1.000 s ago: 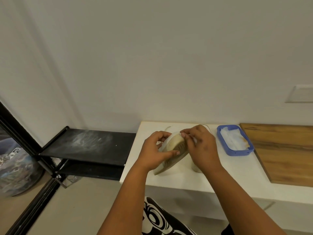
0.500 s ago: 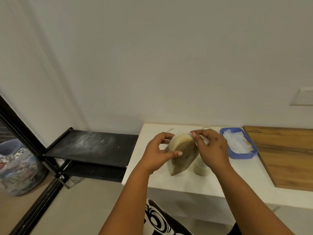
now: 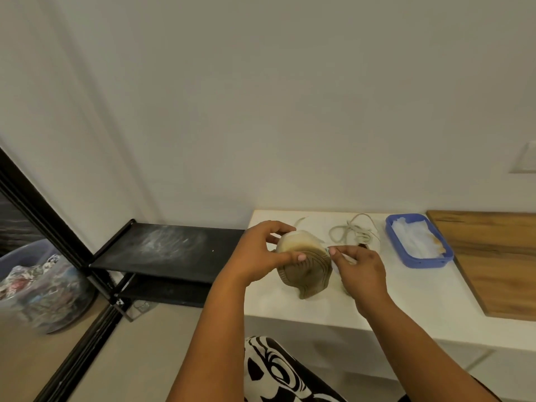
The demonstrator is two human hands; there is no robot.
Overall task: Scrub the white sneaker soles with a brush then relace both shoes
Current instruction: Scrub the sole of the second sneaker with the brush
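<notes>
My left hand [image 3: 261, 256] grips a white sneaker [image 3: 304, 268] by its toe end and holds it above the white counter [image 3: 429, 297]. The tan, grooved sole faces me and the rim is yellowed. My right hand [image 3: 359, 274] pinches a thin white item, seemingly a brush [image 3: 333, 264], against the sole's right edge; most of it is hidden. Loose pale laces [image 3: 352, 230] lie on the counter behind the hands. A sliver of something shows under my right hand; I cannot tell what it is.
A blue plastic tray [image 3: 417, 262] holding white sheets sits right of the laces. A wooden board [image 3: 499, 256] lies at the counter's right end. A dusty black rack [image 3: 168, 248] stands left of the counter, with a tub [image 3: 43, 288] of patterned cloth beyond it.
The sneaker has turned so its sole faces me more squarely. My right hand slid from the toe's top to the sole's right edge, which uncovered the laces.
</notes>
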